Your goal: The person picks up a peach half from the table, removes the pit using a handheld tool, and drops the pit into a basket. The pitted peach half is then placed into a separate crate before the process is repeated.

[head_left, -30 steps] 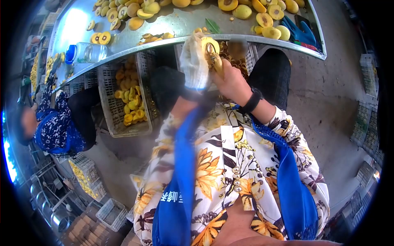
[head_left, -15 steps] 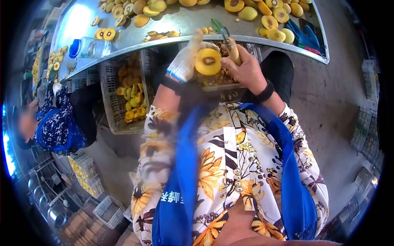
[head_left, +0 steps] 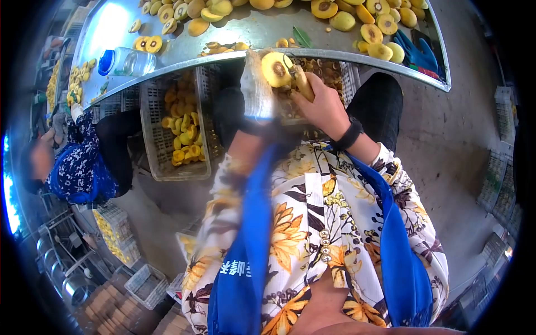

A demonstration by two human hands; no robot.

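My left hand (head_left: pixel 255 89), in a white knit glove, grips a halved yellow peach (head_left: pixel 270 77) with its cut face up and the brown pit showing. In my bare right hand (head_left: pixel 326 110) is a pitting tool (head_left: pixel 303 84) with a wooden handle and a thin curved metal end. That metal end overlaps the right edge of the peach half, beside the pit. Both hands are at the table's front edge, over a crate (head_left: pixel 349 84) of brown pits that my forearms partly cover.
The metal table (head_left: pixel 251 39) carries many peach halves (head_left: pixel 385 23), a green leaf (head_left: pixel 302 37), a blue-capped jar (head_left: pixel 127 61) and blue gloves (head_left: pixel 416 51). A crate (head_left: pixel 177 177) of yellow pieces stands left of my legs. Another person (head_left: pixel 84 162) sits further left.
My left hand has moved up and slightly left with the peach half. The tool's metal end has come from above the table edge down to the fruit.
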